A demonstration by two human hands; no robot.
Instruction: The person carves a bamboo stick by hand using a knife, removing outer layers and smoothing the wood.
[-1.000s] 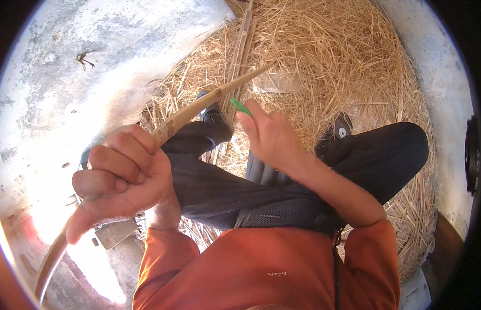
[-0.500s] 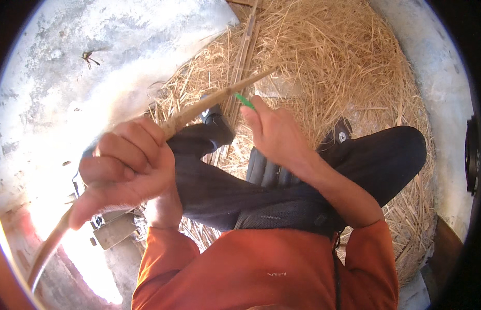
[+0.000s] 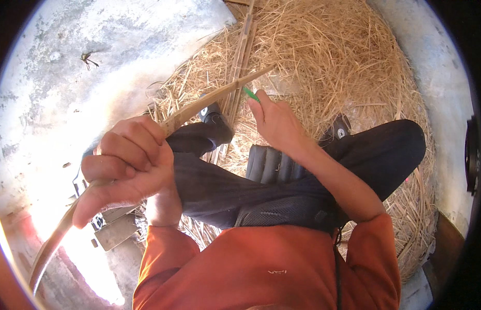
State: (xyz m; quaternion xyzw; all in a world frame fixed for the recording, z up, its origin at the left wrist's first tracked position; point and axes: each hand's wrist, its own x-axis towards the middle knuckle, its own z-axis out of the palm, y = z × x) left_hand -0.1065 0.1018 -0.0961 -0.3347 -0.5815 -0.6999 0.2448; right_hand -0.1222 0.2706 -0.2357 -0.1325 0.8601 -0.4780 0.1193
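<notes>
Left hand (image 3: 129, 168) gripping bamboo strip (image 3: 199, 106), right hand (image 3: 276, 121) holding green tool (image 3: 250, 94)

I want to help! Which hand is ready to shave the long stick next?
Right, probably: the right hand holds a green-handled tool beside the stick, while the left hand is busy gripping it.

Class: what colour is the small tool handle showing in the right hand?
Green handle, clearest in the head view.

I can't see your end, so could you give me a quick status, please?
Left hand gripping bamboo strip. Right hand at strip, holding green-handled tool. Straw pile beneath.
</notes>
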